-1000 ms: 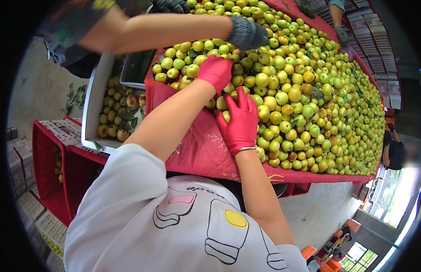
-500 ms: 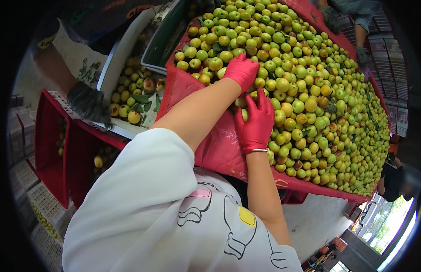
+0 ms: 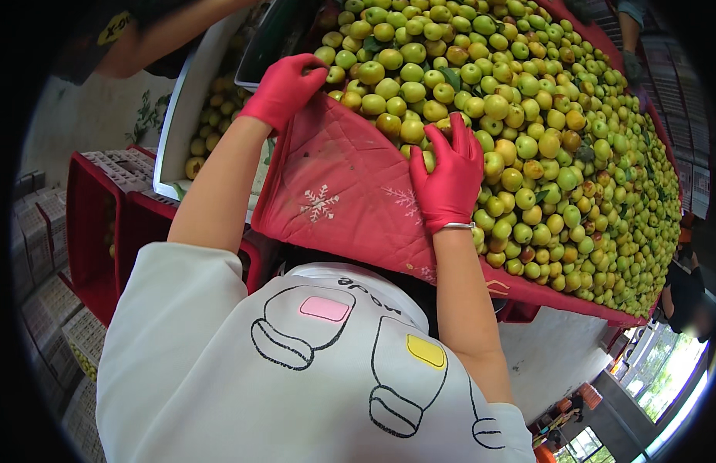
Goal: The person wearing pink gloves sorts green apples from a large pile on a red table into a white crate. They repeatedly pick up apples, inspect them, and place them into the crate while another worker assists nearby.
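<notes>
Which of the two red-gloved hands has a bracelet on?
The right hand, at the fruit: a silvery band circles its wrist. The left hand, by the upper edge of the red cloth, shows none.

Two gloved hands, one bracelet, one red cloth, one white bin and one dark green bin show, along with one white shirt bearing two coloured patches, at least three other people, and more fruits than can be counted.
</notes>
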Demonstrator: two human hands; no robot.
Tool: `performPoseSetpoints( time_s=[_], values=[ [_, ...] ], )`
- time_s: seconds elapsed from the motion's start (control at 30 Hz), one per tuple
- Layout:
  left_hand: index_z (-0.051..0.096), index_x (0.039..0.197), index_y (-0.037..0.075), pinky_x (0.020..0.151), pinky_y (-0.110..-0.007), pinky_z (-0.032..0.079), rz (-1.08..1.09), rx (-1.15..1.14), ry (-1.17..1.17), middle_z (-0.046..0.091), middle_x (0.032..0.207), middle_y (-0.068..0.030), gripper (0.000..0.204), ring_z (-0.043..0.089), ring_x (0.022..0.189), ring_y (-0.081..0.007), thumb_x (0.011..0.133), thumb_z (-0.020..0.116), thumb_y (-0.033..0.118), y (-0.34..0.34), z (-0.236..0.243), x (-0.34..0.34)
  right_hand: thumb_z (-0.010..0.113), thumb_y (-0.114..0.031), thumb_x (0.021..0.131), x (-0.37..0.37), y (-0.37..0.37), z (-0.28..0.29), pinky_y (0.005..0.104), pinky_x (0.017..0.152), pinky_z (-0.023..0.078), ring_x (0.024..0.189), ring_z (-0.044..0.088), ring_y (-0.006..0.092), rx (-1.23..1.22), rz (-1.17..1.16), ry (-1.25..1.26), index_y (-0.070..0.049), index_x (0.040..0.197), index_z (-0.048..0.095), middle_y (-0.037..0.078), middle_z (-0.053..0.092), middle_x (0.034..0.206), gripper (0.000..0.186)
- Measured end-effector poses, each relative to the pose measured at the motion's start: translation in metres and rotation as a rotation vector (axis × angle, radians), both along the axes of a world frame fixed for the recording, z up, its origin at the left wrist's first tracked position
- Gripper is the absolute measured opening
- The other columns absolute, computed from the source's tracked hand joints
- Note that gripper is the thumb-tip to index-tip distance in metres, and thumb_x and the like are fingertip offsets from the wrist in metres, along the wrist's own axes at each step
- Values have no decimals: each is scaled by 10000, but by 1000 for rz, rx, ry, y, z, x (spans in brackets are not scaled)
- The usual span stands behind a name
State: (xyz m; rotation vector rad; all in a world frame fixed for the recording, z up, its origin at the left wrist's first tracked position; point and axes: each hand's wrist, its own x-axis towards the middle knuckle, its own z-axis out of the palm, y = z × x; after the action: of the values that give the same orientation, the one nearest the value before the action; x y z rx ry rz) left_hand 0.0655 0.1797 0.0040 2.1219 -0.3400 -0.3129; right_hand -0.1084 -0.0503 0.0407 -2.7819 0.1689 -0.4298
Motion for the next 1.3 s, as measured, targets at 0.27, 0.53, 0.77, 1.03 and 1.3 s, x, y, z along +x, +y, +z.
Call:
performPoseSetpoints(
  time_s=[0.27, 0.53, 0.77, 1.03, 1.3],
  values=[
    [720, 978, 17, 764, -405, 525, -480, 796, 153, 705, 898, -150, 618, 675, 842, -279, 789, 643, 600, -78, 1, 40, 730, -233, 741, 2, 0, 0, 475, 1063, 342, 1195, 482, 393, -5, 9, -15, -101, 1038, 680, 154, 491, 1377, 329],
    [659, 1120, 12, 837, -391, 515, -537, 631, 166, 690, 1046, -175, 624, 664, 954, -290, 723, 731, 488, -78, -15, 41, 726, -227, 738, 2, 1, -3, 477, 1059, 345, 1197, 479, 401, 3, -8, -42, -98, 1032, 681, 149, 503, 1362, 324],
    [614, 1224, 21, 752, -307, 508, -245, -137, 19, 671, 893, -106, 527, 618, 815, -174, 756, 768, 210, -37, 24, 6, 719, -244, 749, 3, 0, -2, 471, 1064, 342, 1208, 470, 406, -9, 5, -24, -108, 1042, 684, 153, 501, 1367, 325],
    [572, 1259, 17, 924, -270, 460, -53, -139, 241, 636, 1138, -52, 452, 573, 1054, -118, 830, 694, 91, 88, 102, -75, 718, -228, 759, -2, -3, -3, 469, 1065, 341, 1213, 473, 386, -16, 31, -27, -99, 1027, 687, 170, 499, 1376, 299],
    [645, 1124, -5, 848, -323, 516, 146, 708, 706, 688, 1023, -131, 392, 652, 936, -208, 745, 703, 75, 283, 91, -200, 707, -221, 772, -4, -2, -2, 486, 1067, 337, 1211, 476, 415, 22, 60, -50, -103, 1030, 680, 165, 509, 1370, 285]
  ],
)
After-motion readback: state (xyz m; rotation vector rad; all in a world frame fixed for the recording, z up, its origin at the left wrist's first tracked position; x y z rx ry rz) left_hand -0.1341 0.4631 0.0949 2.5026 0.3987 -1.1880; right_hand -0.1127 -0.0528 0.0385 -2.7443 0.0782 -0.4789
